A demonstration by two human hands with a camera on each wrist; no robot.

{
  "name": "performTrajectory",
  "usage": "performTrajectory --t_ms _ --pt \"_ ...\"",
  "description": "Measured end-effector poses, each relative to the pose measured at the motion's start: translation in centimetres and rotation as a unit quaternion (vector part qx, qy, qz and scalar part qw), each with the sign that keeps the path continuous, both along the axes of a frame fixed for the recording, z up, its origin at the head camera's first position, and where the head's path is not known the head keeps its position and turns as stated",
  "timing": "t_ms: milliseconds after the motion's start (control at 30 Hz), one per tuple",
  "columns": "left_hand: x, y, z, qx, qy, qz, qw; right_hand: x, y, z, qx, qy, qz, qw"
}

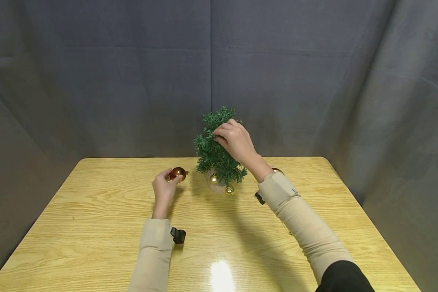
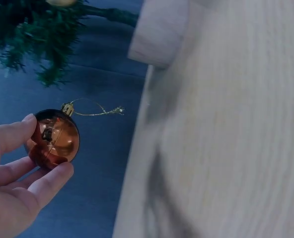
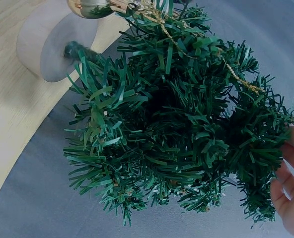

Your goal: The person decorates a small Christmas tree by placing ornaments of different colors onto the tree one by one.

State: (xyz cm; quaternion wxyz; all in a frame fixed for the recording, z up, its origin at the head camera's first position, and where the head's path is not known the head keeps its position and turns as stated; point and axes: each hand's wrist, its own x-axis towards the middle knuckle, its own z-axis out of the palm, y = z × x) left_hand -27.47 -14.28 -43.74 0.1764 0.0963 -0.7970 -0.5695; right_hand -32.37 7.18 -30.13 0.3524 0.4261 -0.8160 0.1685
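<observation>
My left hand [image 1: 164,189] grips a shiny copper-brown Christmas bauble [image 1: 179,174] left of a small artificial Christmas tree [image 1: 217,156]. In the left wrist view the thumb and fingers are around the bauble [image 2: 62,141]; its gold cap and thread loop [image 2: 100,113] point toward the tree. My right hand [image 1: 237,142] is at the upper part of the tree, pinching a green branch tip [image 3: 271,153] between thumb and fingers. Gold baubles [image 1: 229,190] hang low on the tree's front. The tree's pale round base [image 3: 33,42] stands on the table.
Partly hidden behind the right forearm, another brownish bauble [image 1: 276,170] lies on the wooden table [image 1: 95,243]. A gold thread [image 1: 287,229] shows beside the right sleeve. Grey curtains [image 1: 131,81] hang behind the table and along both sides.
</observation>
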Motion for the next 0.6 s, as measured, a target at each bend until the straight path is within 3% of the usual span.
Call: performTrajectory --t_ms 267,600 --pt "1.0 0.5 2.3 0.006 0.041 0.001 0.9991 0.0 0.0 0.1 0.001 0.001 -0.005 1.0" --pt "1.8 1.1 3.9 0.019 0.067 -0.001 0.9975 0.0 -0.1 0.0 -0.001 -0.002 0.0 1.0"
